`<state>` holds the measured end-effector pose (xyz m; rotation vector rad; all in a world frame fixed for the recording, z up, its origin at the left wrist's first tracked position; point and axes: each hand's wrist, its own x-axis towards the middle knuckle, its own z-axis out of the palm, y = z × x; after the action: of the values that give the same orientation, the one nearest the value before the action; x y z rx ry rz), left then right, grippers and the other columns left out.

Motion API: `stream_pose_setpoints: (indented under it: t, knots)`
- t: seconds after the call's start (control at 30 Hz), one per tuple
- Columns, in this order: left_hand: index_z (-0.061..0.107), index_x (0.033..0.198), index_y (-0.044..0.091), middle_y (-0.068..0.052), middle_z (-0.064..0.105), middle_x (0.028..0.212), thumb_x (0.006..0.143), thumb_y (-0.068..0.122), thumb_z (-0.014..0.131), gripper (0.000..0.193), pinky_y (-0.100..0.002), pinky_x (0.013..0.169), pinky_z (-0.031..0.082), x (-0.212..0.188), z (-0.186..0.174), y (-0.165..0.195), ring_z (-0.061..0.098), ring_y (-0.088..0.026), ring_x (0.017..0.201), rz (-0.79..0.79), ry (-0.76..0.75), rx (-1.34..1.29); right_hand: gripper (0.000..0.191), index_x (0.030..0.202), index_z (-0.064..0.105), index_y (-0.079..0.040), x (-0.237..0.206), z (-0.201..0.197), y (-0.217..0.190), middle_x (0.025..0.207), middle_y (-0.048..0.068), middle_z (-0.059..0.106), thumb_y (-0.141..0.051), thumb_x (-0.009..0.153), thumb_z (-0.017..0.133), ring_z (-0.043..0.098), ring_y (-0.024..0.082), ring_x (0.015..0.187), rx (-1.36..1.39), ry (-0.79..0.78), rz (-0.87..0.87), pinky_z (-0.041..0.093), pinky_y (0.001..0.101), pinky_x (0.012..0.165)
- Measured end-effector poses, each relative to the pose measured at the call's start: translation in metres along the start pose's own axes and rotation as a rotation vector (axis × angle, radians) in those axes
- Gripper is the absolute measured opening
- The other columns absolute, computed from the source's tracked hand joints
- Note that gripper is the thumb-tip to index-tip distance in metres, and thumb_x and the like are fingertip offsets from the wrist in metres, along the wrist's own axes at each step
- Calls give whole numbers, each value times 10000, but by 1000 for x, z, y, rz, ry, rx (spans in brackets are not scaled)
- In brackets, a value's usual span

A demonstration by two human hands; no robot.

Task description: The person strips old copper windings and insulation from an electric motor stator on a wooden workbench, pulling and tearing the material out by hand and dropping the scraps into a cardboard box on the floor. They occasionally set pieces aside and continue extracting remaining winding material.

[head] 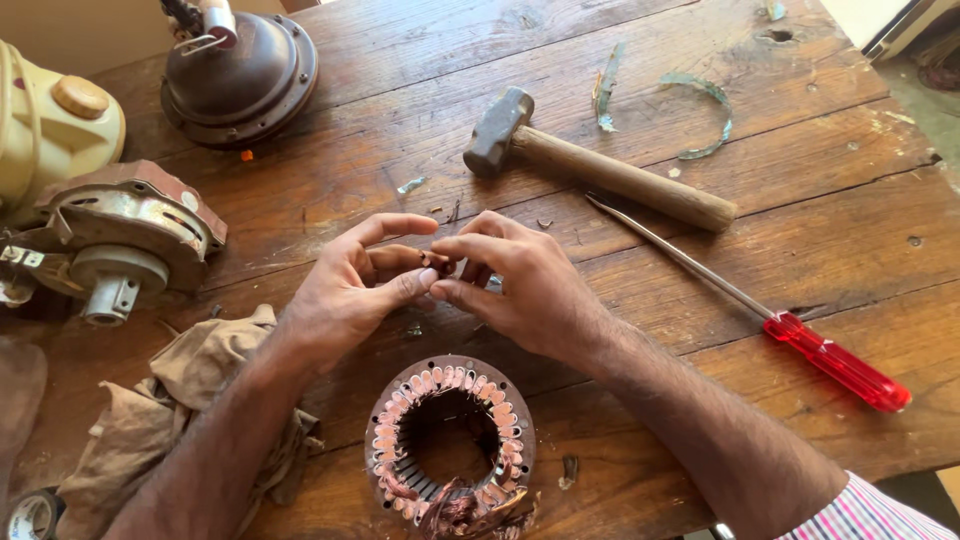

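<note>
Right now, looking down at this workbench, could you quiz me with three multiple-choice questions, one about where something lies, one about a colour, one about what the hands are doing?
1. Where does the hammer lie?
A. Beyond the hands, on the wooden table
B. On the cloth
C. Inside the wound ring

2. What colour is the screwdriver handle?
A. Yellow
B. Clear red
C. Black

3. What are the two hands doing?
A. Resting flat on the table
B. Gripping the hammer
C. Pinching a small copper-coloured piece together

Answers:
1. A: the hammer lies on bare boards above the hands, beside the screwdriver's shaft.
2. B: the handle at the right is see-through red.
3. C: the left hand and right hand meet fingertip to fingertip on the small piece, above the motor stator.
</note>
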<state>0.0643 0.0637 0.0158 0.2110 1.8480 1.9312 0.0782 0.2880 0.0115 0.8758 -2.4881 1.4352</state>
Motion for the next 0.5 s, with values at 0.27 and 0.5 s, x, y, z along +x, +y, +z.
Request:
stream_pose_setpoints:
  t: [0.27, 0.5]
  knots:
    - [450, 1442, 2, -172, 764, 1115, 874, 89, 755, 650, -311, 885, 594, 1, -7, -4, 725, -173, 959, 24, -23, -162, 234, 1113, 754, -71, -5, 1, 8, 1004, 90, 728, -180, 909, 795, 754, 212, 869, -79, 91, -85, 620, 346, 737]
    - [515, 1399, -1, -134, 756, 1058, 903, 105, 726, 549, -300, 827, 589, -1, -4, 4, 724, -166, 942, 81, 81, -10, 152, 1059, 739, -48, -10, -1, 10, 975, 99, 711, -134, 937, 768, 737, 225, 846, -100, 148, -131, 606, 361, 713]
